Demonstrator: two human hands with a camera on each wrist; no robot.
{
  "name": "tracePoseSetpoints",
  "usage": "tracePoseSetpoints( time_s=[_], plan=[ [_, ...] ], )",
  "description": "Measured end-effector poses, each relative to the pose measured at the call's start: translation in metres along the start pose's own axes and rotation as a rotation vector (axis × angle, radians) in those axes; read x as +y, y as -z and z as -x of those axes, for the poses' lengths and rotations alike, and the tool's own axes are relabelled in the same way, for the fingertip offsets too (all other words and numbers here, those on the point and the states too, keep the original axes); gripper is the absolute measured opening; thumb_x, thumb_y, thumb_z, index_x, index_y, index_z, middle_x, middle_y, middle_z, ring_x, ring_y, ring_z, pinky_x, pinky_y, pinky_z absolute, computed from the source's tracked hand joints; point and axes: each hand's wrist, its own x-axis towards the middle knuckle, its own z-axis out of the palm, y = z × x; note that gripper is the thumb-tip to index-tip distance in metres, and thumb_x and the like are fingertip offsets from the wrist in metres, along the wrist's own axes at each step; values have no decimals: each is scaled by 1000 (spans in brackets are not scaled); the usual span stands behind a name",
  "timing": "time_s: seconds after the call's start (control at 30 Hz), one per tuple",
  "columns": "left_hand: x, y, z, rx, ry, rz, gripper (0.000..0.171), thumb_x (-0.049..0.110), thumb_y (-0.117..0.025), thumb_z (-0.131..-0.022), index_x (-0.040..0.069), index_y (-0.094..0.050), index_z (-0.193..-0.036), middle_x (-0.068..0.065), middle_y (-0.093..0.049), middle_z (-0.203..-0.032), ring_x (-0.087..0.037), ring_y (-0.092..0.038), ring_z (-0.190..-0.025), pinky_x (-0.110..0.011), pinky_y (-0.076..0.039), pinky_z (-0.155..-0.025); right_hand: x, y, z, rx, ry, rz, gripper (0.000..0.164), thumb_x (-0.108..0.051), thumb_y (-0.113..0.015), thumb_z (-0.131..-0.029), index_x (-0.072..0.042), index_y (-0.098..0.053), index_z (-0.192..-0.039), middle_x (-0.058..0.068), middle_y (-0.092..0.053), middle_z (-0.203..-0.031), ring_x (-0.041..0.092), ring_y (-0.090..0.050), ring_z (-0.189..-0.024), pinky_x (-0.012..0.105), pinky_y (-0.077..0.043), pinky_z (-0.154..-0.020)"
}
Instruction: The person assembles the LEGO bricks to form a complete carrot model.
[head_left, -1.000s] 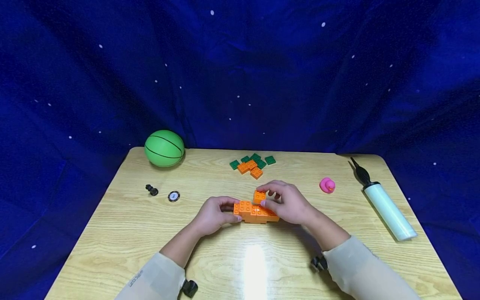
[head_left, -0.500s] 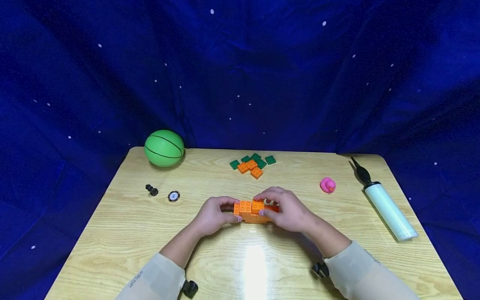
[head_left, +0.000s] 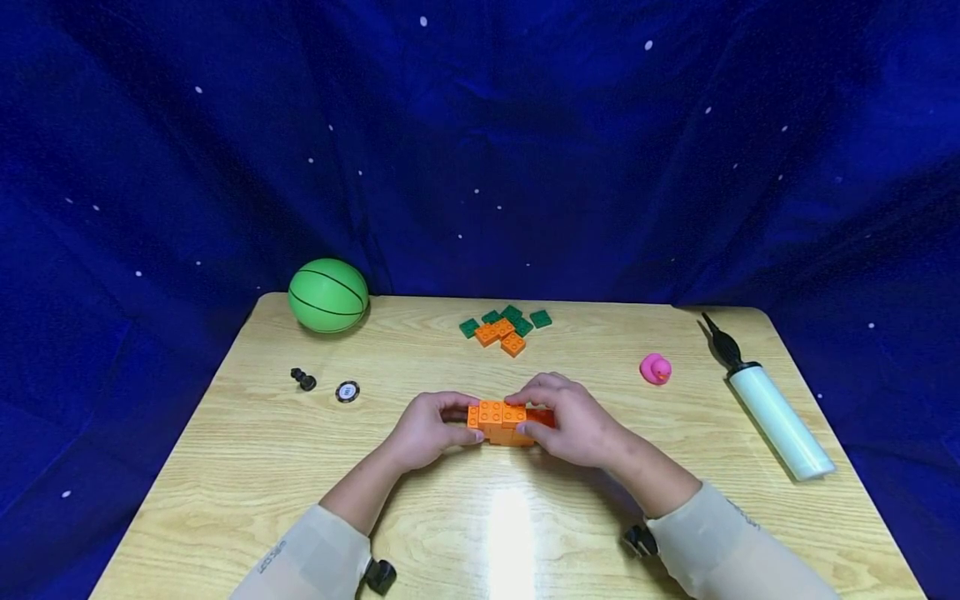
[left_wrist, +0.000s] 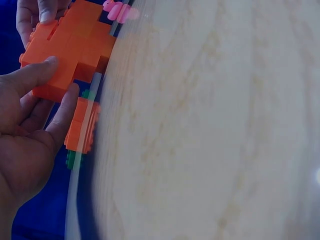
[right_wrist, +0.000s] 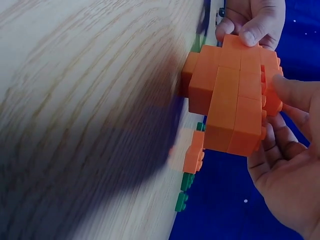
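Note:
An assembly of orange toy building bricks (head_left: 512, 437) stands at the middle of the table, wider above than at its base. My left hand (head_left: 429, 433) grips its left end, thumb on the near side and fingers behind. A studded orange brick (head_left: 514, 414) sits on top, right beside another top brick. My right hand (head_left: 576, 421) pinches that brick between thumb and fingers. The left wrist view shows the stepped near face of the assembly (left_wrist: 70, 42). In the right wrist view, a narrow gap with studs shows under the top brick (right_wrist: 271, 100). My right hand covers part of the right end.
Behind lie loose orange bricks (head_left: 513, 345) and several green bricks (head_left: 541, 319). On the left are a green ball (head_left: 328, 297), a black chess piece (head_left: 303, 380) and a poker chip (head_left: 347, 392). A pink rubber duck (head_left: 656, 369) and a hand pump (head_left: 780, 421) lie right.
My right hand has brought the orange brick down and slightly left onto the top of the assembly, against the neighbouring brick. My left hand has kept its hold.

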Motion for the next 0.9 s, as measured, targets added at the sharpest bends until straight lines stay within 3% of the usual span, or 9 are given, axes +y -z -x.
tracePoseSetpoints(
  time_s=[0.6,0.9],
  plan=[
    [-2,1,0,12,0,1,44,14,-90,-81,7,-74,-122,-6,-76,-110,-21,-72,-103,-32,-60,-84,4,-4,-2,13,65,43,33,-15,-84,-89,-18,-77,-121,-11,-65,-109,8,-58,-105,37,-54,-93],
    [-3,1,-1,-3,-10,-19,44,18,-90,-81,10,-75,-122,-2,-77,-109,-18,-72,-102,-32,-59,-87,7,-4,0,21,43,16,34,-15,-85,-88,-20,-77,-120,-12,-65,-107,8,-58,-100,35,-53,-87]
  ],
)
